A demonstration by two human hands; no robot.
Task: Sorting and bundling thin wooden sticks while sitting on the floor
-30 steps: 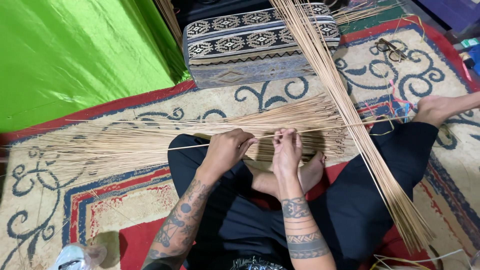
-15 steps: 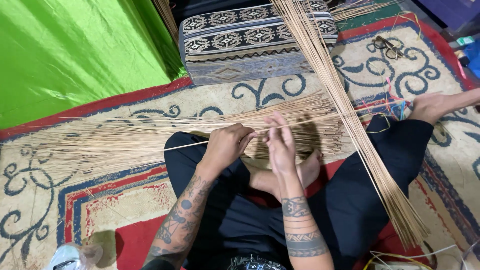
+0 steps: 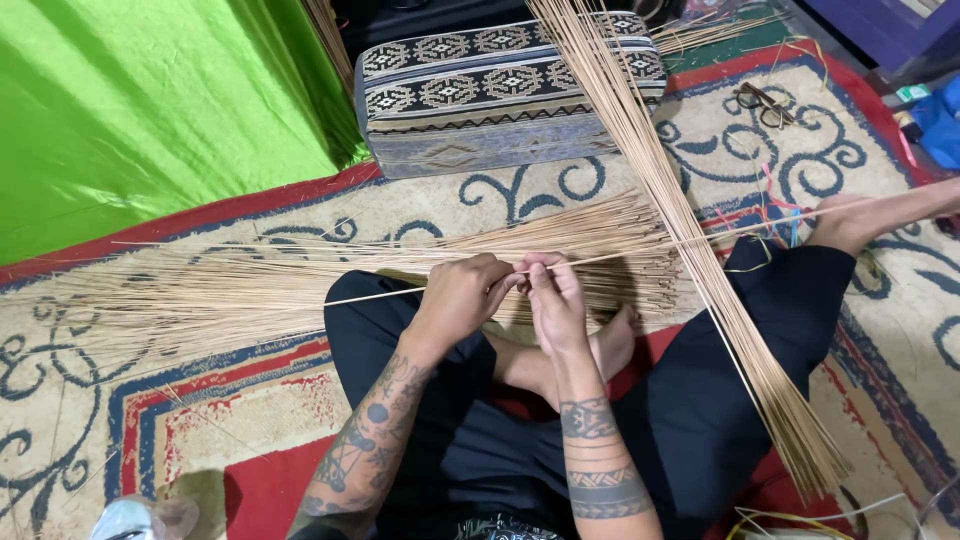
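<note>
Both hands meet just in front of the patterned woven cushion (image 3: 505, 90): the left hand (image 3: 462, 298) and right hand (image 3: 556, 303) each pinch one thin tan reed strip (image 3: 420, 289), lying across the spread bundle of pale reed strips (image 3: 300, 280).

Crossed reed bundles (image 3: 640, 190) and cushion (image 3: 480, 100) hem the hands (image 3: 510, 300) ahead.

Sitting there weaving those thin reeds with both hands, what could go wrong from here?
The single reed pinched between the left hand and right hand looks thin and might snap or slip. The diagonal bundle lies loose over the leg and could slide, upsetting the flat layer of reeds. The eyeglasses on the rug could be crushed.
</note>
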